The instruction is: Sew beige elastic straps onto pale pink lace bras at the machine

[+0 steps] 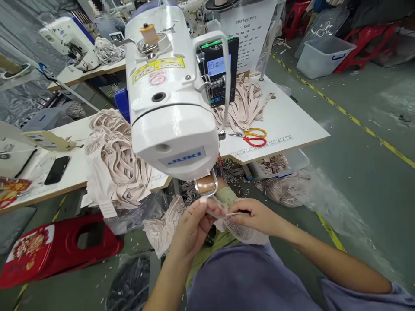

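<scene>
My left hand (192, 226) is closed in a pinch on the edge of a pale beige lace bra (241, 231), just below the head of a white sewing machine (175, 125). Opposite it, my right hand (249, 215) pinches a narrow band of the same bra. Its lace part hangs below the right hand over my lap. More beige lace (165, 226) drapes down to the left of my hands. The machine's needle area is hidden behind its head.
Beige straps (118, 160) are heaped left of the machine, and more straps (241, 103) lie behind it on the right. Scissors (254, 137) with red and yellow handles rest near the table edge. A phone (57, 169) lies at left, above a red stool (65, 246).
</scene>
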### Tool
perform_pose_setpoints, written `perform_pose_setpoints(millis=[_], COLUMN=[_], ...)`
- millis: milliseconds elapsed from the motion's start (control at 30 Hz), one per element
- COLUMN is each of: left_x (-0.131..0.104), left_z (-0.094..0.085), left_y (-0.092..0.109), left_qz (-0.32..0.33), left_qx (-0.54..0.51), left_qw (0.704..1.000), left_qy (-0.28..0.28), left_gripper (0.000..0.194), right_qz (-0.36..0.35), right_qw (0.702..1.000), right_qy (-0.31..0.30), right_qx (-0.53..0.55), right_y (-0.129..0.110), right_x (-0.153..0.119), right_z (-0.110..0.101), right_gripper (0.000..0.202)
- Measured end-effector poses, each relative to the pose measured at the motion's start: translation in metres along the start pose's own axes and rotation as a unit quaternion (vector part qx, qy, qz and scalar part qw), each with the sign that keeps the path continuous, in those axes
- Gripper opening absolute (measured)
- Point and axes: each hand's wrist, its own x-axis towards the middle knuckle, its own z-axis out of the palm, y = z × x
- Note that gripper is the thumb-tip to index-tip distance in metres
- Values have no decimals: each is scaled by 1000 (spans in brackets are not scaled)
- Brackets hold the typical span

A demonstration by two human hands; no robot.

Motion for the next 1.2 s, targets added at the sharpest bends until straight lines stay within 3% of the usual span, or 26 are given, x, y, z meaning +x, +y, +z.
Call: perform_pose_setpoints(millis=[100,167,300,367,500,800,867,933,1000,1033,1133,1200], left_x=[-13,-24,-49,-59,-67,-68,-67,-64,-59,-56,-55,-57], left_z=[-4,-6,-8,-10,-18,-28,-32,-43,-59,-68,-96,-111], left_y=[13,16,-2,-16,-32,-30,-18,8,43,62,108,125], left_qz=[33,71,145,181,236,250,239,227,198,193,226,245], left_qx=[-46,-50,8,37,69,106,93,52,-10,-51,-145,-161], left_qw=[998,996,989,982,969,962,967,968,966,958,923,910], left_qy=[9,4,-32,-37,-32,-35,13,93,164,206,275,292], left_gripper=[29,38,56,59,57,55,53,43,30,28,43,50], right_qz=[-63,-131,-324,-364,-378,-369,-307,-200,-108,-84,-44,-21], right_qw=[994,972,861,830,825,834,865,907,926,930,948,957], right_qy=[10,60,236,283,290,276,219,86,-54,-96,-132,-139], right_qx=[-93,-185,-313,-314,-304,-303,-330,-359,-358,-344,-286,-254], right_y=[6,8,7,5,3,3,7,13,22,27,38,42], right_x=[-2,-3,-3,-1,4,7,10,13,13,12,3,-5], right_z=[6,13,23,27,31,37,35,30,23,19,3,-10], right_gripper=[33,27,22,22,21,20,20,31,49,55,59,57])
